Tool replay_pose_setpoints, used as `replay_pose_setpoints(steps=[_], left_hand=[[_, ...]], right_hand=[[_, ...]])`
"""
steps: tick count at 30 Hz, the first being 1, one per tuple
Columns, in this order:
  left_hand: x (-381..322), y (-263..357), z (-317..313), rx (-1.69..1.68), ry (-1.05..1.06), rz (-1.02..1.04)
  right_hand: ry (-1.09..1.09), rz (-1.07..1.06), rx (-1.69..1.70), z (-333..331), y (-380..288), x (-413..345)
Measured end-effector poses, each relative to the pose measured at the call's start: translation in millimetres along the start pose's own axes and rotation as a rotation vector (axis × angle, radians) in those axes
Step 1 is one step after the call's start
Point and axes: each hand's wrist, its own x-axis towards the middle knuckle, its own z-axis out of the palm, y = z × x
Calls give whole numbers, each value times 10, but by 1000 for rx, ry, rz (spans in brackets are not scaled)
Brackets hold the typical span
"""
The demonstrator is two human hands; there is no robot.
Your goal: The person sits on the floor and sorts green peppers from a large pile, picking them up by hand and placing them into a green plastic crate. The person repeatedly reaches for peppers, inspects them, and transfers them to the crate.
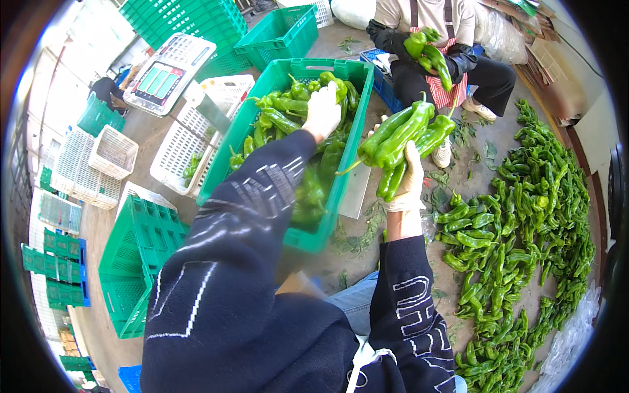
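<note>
My right hand (410, 182), in a thin whitish glove, holds a bunch of several long green peppers (403, 135), its thumb in front and fingertips showing behind them. To its left my left hand (322, 113), also gloved, reaches into a green plastic crate (307, 240) and touches the green peppers (285, 105) near its far end. Whether its fingers are closed on a pepper cannot be told. My dark sleeve covers part of the crate's left side, and peppers near its close end look blurred.
A co-worker (442, 44) sits opposite, holding green peppers. A large heap of green peppers (511, 245) spreads over the floor at right. A digital scale (167, 73), white plastic baskets (177, 162) and green crates (137, 265) stand at left. Leaf scraps lie on the floor.
</note>
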Motion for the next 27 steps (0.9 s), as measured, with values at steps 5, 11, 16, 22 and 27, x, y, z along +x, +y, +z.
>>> replay_pose_setpoints(steps=[5, 11, 16, 22, 27], left_hand=[[-544, 174, -608, -253, 143, 295], [-877, 578, -1287, -103, 236, 665], [-968, 807, -1357, -184, 205, 688], [-995, 899, -1382, -312, 94, 651], [-909, 888, -1468, -628, 32, 684]], right_hand=[[20, 0, -14, -100, -6, -13], [-109, 14, 105, -158, -1, -80], [-59, -32, 115, -203, -23, -186], [-7, -86, 70, -202, -118, -257], [-61, -194, 13, -133, -217, -219]])
